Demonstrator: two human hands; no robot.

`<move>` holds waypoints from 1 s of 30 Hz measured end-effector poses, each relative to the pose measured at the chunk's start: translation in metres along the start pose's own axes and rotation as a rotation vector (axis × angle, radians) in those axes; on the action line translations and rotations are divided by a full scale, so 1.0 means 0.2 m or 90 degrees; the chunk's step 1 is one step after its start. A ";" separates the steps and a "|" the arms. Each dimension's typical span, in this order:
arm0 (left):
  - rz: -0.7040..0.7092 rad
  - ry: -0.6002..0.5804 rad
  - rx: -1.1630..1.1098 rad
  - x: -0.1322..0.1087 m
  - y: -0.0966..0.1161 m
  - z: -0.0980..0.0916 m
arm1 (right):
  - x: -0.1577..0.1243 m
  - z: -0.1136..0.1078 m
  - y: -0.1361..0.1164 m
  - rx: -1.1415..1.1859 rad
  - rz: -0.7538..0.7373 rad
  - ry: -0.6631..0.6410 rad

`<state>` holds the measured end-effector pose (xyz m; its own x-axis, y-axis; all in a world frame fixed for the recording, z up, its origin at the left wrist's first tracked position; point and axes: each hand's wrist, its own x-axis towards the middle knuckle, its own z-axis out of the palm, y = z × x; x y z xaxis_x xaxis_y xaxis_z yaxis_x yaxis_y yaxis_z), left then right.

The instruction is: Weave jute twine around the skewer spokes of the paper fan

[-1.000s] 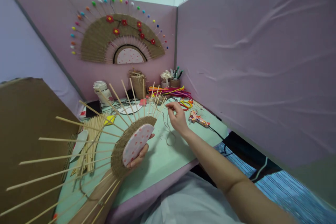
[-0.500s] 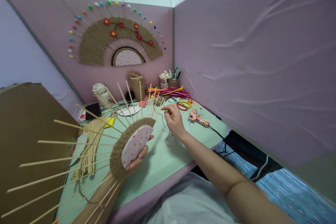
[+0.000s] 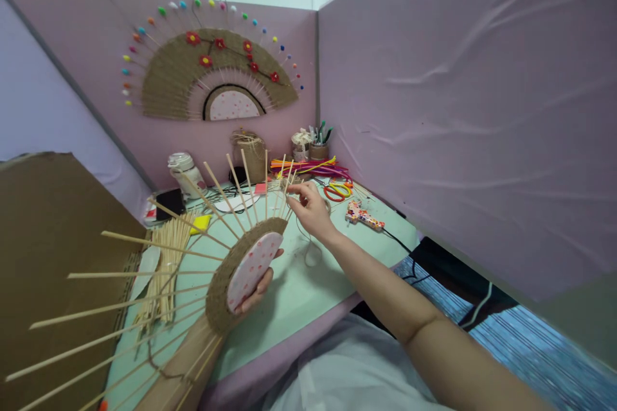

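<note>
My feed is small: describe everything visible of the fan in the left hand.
The fan has a pale, red-dotted semicircle bordered by a brown woven band resembling twine. Pale sticks, apparently wooden, radiate from the band, outer lengths bare. It is held tilted above the table, straight edge facing lower right. The left hand's grip supports it, showing at that edge; whether the right hand's grip touches the sticks is unclear.

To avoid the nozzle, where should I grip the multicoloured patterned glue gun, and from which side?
Probably by its handle, from the right: the glue gun lies flat, handle pointing right, nozzle left, with the black cord leaving the handle's end.
</note>
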<state>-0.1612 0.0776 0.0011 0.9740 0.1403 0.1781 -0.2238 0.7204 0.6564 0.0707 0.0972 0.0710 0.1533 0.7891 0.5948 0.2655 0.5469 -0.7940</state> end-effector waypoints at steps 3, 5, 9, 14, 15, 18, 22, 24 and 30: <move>0.028 0.030 0.002 0.00 -0.01 0.01 | 0.01 0.01 0.01 -0.005 0.009 -0.008; 0.035 0.031 0.004 0.00 -0.02 0.03 | 0.02 0.01 0.01 -0.010 0.013 -0.013; 0.058 0.039 0.001 -0.01 -0.03 0.03 | 0.01 0.01 0.00 -0.004 0.012 -0.007; 0.055 0.068 0.000 -0.02 -0.05 0.05 | 0.01 -0.01 0.00 -0.004 0.004 0.009; 0.070 0.086 0.001 -0.02 -0.05 0.06 | 0.01 -0.01 0.00 -0.005 0.004 0.012; 0.106 0.143 0.001 -0.01 -0.06 0.10 | 0.01 -0.01 -0.01 -0.008 0.003 0.015; 0.075 0.133 0.011 -0.01 -0.05 0.11 | 0.01 -0.01 -0.02 -0.010 0.007 0.016; 0.076 0.110 0.013 -0.01 -0.04 0.10 | 0.00 -0.01 -0.02 -0.001 0.009 0.007; 0.092 0.082 0.012 -0.02 -0.05 0.09 | -0.04 0.01 -0.01 0.020 0.021 -0.029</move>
<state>-0.1629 0.0589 0.0072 0.9276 0.3289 0.1769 -0.3617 0.6732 0.6450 0.0672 0.0910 0.0682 0.1180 0.8184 0.5625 0.2312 0.5282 -0.8170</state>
